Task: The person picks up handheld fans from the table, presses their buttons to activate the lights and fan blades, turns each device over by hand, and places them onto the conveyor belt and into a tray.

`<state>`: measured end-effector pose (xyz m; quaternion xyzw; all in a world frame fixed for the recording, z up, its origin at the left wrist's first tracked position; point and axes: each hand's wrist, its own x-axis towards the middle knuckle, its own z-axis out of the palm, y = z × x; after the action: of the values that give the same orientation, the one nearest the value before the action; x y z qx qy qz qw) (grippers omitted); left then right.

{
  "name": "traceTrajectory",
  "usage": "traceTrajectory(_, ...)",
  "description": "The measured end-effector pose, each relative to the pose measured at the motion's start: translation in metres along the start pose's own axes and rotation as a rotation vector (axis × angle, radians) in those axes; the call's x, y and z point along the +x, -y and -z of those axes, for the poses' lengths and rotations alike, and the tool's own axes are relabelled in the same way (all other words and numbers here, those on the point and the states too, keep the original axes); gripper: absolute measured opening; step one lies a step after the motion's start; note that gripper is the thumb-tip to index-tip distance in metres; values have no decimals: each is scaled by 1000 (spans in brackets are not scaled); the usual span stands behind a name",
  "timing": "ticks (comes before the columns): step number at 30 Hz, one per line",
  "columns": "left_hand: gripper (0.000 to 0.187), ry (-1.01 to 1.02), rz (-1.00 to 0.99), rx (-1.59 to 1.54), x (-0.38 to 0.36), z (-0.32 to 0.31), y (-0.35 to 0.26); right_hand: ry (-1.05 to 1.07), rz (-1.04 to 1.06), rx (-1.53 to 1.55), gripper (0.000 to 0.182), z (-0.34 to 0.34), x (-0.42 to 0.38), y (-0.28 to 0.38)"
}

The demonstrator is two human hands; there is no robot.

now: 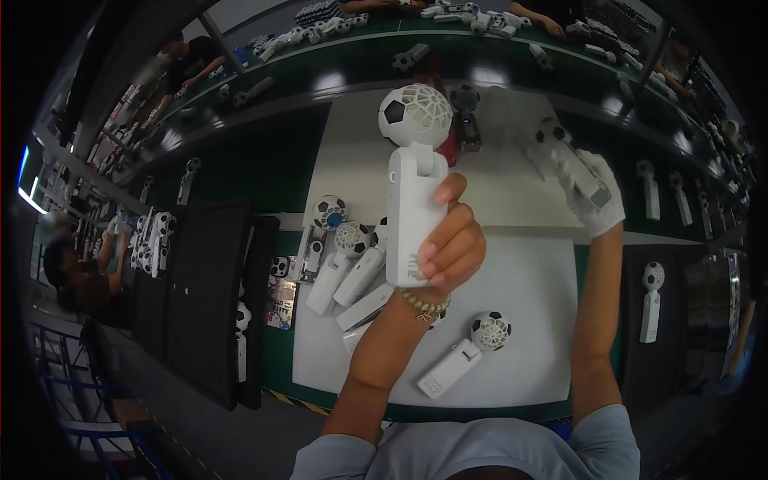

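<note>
My left hand (454, 240), bare and with a bead bracelet at the wrist, is wrapped round the white handle of a handheld fan (414, 180). The fan stands upright, its football-patterned head at the top. In a white glove, my right hand (594, 192) grips a second handheld fan (572, 164), tilted and smeared by motion. Below my hands, a loose fan (464, 352) lies on the white mat (528, 304). Several more fans (356, 272) are bunched left of my left wrist, partly hidden by my arm.
A dark foam tray (188, 308) stands at the left; another dark tray (664, 304) with a fan on it is at the right. A phone (280, 296) lies beside the mat. Behind the white board (352, 160) runs a green conveyor (296, 96) carrying fans. Other people work around it.
</note>
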<state>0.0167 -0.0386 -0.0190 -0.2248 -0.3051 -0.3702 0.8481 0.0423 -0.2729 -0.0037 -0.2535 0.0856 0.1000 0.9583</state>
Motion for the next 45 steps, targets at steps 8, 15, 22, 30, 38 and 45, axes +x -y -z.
traceTrajectory(8,15,-6,-66,95,-5,-4,-7,-1010,457,-2040,56,169,96,63)
traceTrajectory(15,25,-141,-148,146,-4,-5,-2,-949,17,-2342,53,125,80,45)
traceTrajectory(22,39,-935,-313,1402,2,5,11,118,-225,-776,62,-34,1,-41)
traceTrajectory(30,48,-730,318,2550,-32,-51,29,104,-237,-264,26,-31,1,-92)
traceTrajectory(38,36,-991,954,2913,-132,-57,-5,287,-179,-112,32,-23,-12,-49)
traceTrajectory(45,30,-780,697,3104,-140,-55,-11,153,-32,-175,33,-29,-17,-52)
